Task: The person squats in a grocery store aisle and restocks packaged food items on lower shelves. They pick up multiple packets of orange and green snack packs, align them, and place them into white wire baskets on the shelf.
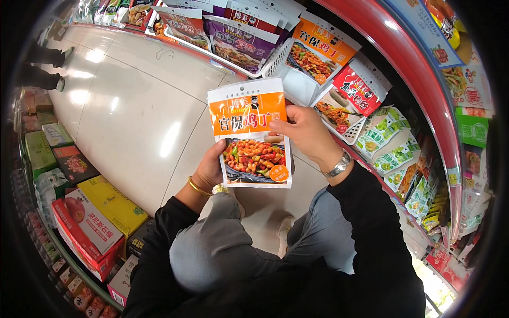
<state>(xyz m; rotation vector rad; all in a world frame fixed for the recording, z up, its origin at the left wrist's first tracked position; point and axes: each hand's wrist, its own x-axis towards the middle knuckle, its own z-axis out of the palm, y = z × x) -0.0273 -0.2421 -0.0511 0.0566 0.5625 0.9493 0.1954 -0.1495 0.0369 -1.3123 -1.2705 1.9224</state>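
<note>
Between my hands is an orange and white seasoning packet (254,159) with a picture of a diced chicken dish on its front. My left hand (210,163) grips its lower left edge, thumb on the front. My right hand (308,133) pinches its right edge near the orange band. A dark edge behind the packet suggests another one under it; most of that is hidden. Just beyond my right hand, a white plastic basket (278,59) on the shelf bears a similar orange packet (323,45). Red and white packets (352,97) stand beside it.
Purple packets (240,43) fill the shelf ahead. Green and white snack pouches (381,133) line the lower right shelf, under a curved red shelf edge (413,79). At left, a red carton (89,230) and a yellow box (115,202) sit on another shelf. Another person's legs (43,69) stand far left on the tiled floor (131,111).
</note>
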